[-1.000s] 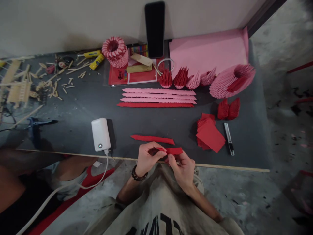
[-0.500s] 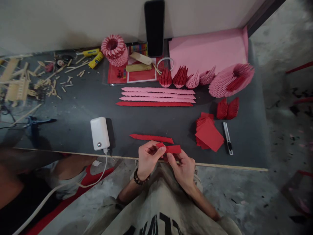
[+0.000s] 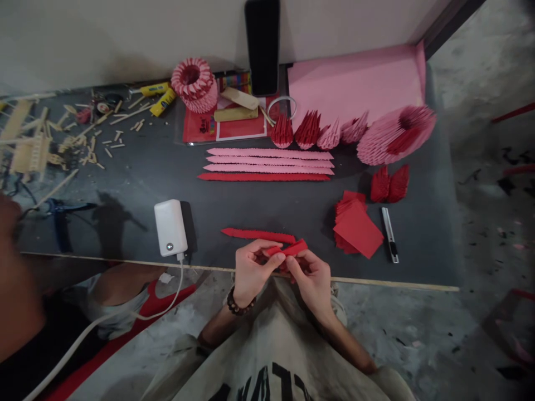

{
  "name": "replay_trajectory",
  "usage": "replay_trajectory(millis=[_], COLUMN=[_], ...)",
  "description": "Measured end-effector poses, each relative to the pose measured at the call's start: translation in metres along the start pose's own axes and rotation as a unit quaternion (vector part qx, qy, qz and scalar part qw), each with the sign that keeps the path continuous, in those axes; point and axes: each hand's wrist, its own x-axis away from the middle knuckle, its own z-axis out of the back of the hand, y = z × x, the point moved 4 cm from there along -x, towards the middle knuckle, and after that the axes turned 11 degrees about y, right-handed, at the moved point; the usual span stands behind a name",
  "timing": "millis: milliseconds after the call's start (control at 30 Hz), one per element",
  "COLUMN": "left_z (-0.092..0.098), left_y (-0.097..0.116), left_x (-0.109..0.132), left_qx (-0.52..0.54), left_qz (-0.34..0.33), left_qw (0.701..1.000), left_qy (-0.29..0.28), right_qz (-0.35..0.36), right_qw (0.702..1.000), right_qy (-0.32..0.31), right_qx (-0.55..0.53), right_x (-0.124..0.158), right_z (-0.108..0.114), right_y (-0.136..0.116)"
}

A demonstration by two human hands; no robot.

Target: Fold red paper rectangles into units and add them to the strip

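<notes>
Between my two hands is a small folded piece of red paper [image 3: 295, 247], held over the table's front edge. My left hand [image 3: 256, 268] pinches its left end between thumb and fingers. On the other side my right hand [image 3: 310, 278] grips it, thumb on top and fingers curled beneath. Just beyond my fingers lies a short red folded-paper strip [image 3: 254, 235] with a pointed left end. To the right sits a stack of red paper rectangles [image 3: 358, 228]. Further back, pink folded strips [image 3: 270, 161] and a longer red strip [image 3: 263, 177] lie side by side.
A white power bank [image 3: 170, 227] with a cable stands left. A utility knife [image 3: 390, 235] lies right. Behind are folded-paper pieces [image 3: 396, 136], a paper vase [image 3: 194, 83], pink sheets [image 3: 351, 89] and a phone [image 3: 262, 47]. Another person's arm [image 3: 19, 289] is at far left, near wooden sticks [image 3: 31, 142].
The red paper's right part has folded over and tilts upward, with my right hand shifted slightly left. At far left, the other person's arm has come further over the table.
</notes>
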Motion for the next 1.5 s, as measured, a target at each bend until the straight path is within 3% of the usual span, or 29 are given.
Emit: replay_trajectory(millis=[133, 267, 333, 467, 600, 700, 767, 867, 967, 1033, 1100, 1300, 1400, 1500], left_z=[-0.002, -0.003, -0.005, -0.013, -0.013, -0.007, -0.004, -0.004, -0.007, -0.008, -0.008, -0.002, -0.002, -0.003], left_y=[0.001, 0.003, 0.001, -0.005, -0.009, -0.01, -0.01, -0.007, -0.004, -0.004, -0.007, -0.008, -0.004, -0.003], left_x=[0.003, 0.007, 0.009, 0.012, 0.01, 0.004, 0.001, 0.001, 0.002, 0.002, 0.002, -0.001, -0.001, -0.001], left_qx=[-0.021, -0.027, 0.006, 0.081, 0.112, 0.133, 0.131, 0.106, 0.079, 0.068, 0.047, -0.14, -0.152, -0.14], left_qz=[-0.04, -0.095, -0.073, 0.014, 0.085, 0.119, 0.141, 0.165, 0.155, 0.149, 0.138, 0.003, -0.028, -0.024], left_qw=[0.999, 0.993, 0.995, 0.997, 0.99, 0.983, 0.98, 0.972, 0.968, 0.967, 0.967, 0.977, 0.978, 0.98], left_qy=[0.013, 0.066, 0.074, 0.01, -0.027, -0.031, -0.055, -0.133, -0.18, -0.195, -0.208, -0.163, -0.144, -0.142], right_qz=[0.012, 0.024, 0.016, -0.008, -0.001, 0.106, 0.217, 0.346, 0.403, 0.398, 0.368, 0.22, 0.14, 0.113], right_qw=[1.0, 1.0, 1.0, 0.996, 0.999, 0.992, 0.966, 0.923, 0.903, 0.9, 0.909, 0.966, 0.983, 0.986], right_qy=[-0.012, -0.006, 0.01, 0.061, 0.025, 0.047, 0.089, 0.054, -0.034, -0.102, -0.131, -0.071, -0.058, -0.04], right_qx=[0.022, 0.012, -0.015, -0.06, -0.03, 0.039, 0.106, 0.159, 0.145, 0.143, 0.145, 0.111, 0.105, 0.116], right_x=[0.001, 0.006, 0.009, 0.009, 0.007, 0.004, 0.001, -0.007, -0.015, -0.019, -0.022, -0.027, -0.026, -0.024], right_z=[-0.001, -0.008, -0.012, -0.015, -0.012, 0.004, 0.018, 0.032, 0.039, 0.04, 0.039, 0.029, 0.024, 0.023], right_y=[0.001, 0.006, 0.009, 0.01, 0.008, 0.005, 0.002, -0.004, -0.013, -0.019, -0.024, -0.023, -0.013, -0.008])
